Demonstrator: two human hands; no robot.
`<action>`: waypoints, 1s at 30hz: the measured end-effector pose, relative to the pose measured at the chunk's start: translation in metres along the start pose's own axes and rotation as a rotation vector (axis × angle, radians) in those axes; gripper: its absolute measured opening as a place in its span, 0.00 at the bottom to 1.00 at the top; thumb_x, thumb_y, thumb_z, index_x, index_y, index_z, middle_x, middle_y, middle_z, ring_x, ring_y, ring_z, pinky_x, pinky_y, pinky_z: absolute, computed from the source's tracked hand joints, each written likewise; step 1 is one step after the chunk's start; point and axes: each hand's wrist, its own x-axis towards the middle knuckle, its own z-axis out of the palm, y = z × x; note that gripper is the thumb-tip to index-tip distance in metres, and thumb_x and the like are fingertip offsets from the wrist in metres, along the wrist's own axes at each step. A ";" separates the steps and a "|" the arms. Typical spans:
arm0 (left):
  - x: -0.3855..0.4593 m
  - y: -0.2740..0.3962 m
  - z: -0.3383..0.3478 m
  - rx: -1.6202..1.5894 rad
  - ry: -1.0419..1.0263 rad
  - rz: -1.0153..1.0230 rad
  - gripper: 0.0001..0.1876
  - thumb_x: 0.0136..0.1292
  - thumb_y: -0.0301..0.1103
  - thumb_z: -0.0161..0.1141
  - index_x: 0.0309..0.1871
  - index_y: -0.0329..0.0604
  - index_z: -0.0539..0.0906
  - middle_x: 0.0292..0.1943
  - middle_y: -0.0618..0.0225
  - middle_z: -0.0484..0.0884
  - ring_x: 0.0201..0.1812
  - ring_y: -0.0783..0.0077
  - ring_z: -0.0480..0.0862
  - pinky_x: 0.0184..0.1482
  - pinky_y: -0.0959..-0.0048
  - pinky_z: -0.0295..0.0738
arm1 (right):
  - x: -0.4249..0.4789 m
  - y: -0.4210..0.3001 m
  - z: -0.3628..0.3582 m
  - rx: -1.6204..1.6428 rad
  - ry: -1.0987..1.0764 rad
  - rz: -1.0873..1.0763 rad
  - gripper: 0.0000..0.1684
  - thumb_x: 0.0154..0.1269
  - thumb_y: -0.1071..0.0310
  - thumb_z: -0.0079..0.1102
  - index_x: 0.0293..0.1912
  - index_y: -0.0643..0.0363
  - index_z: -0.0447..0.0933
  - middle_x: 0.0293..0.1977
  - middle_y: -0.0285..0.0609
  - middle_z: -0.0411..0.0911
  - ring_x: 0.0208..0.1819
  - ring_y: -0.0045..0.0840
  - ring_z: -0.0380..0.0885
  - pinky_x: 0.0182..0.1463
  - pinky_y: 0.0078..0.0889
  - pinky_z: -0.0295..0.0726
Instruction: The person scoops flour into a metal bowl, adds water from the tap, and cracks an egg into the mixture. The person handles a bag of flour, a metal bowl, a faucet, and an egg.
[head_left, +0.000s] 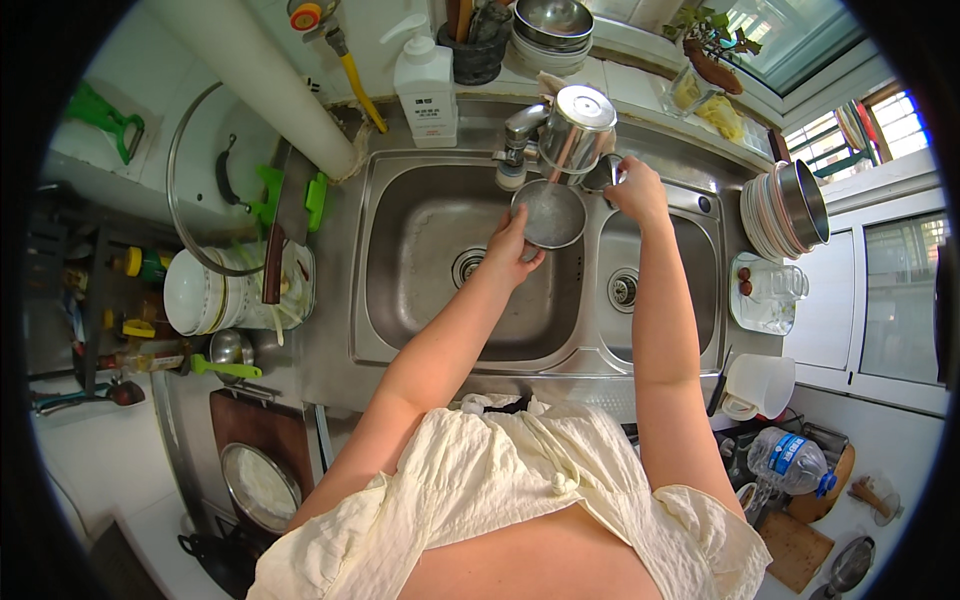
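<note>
My left hand (516, 246) holds a small round metal bowl (550, 214) by its left side and lower rim, over the right part of the large sink basin (420, 225). The bowl sits just below a shiny metal water filter (577, 135) fitted on the faucet (517, 139). My right hand (637, 191) is at the filter's lower right, its fingers on a small metal part (604, 174) whose exact form I cannot tell. Whether water is running is unclear.
A white pump bottle (426, 90) stands behind the sink. Left are a cleaver (289, 217), a glass lid (176, 180) and stacked bowls (195, 292). Right are stacked plates (761, 214), a glass tray (739, 315), a black-handled knife (718, 386) and a white pitcher (761, 384).
</note>
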 end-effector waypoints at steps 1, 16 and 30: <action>0.000 0.000 0.000 -0.001 -0.007 0.004 0.23 0.64 0.53 0.56 0.60 0.68 0.66 0.58 0.73 0.64 0.55 0.68 0.65 0.54 0.57 0.67 | 0.000 -0.001 0.000 0.001 0.001 0.000 0.24 0.41 0.65 0.66 0.42 0.57 0.76 0.38 0.48 0.80 0.44 0.42 0.78 0.46 0.41 0.76; -0.002 0.007 0.000 0.073 -0.008 0.025 0.24 0.64 0.53 0.56 0.62 0.70 0.65 0.55 0.77 0.68 0.51 0.72 0.68 0.50 0.58 0.68 | -0.001 -0.003 0.001 -0.059 -0.018 0.019 0.23 0.43 0.64 0.65 0.44 0.56 0.75 0.39 0.48 0.80 0.45 0.43 0.78 0.46 0.42 0.76; 0.001 0.003 0.007 0.070 -0.096 0.055 0.22 0.64 0.53 0.56 0.59 0.66 0.67 0.58 0.75 0.66 0.55 0.70 0.67 0.54 0.58 0.67 | 0.001 -0.006 -0.003 -0.076 -0.013 0.018 0.23 0.43 0.64 0.65 0.43 0.56 0.75 0.39 0.48 0.80 0.45 0.42 0.78 0.47 0.42 0.76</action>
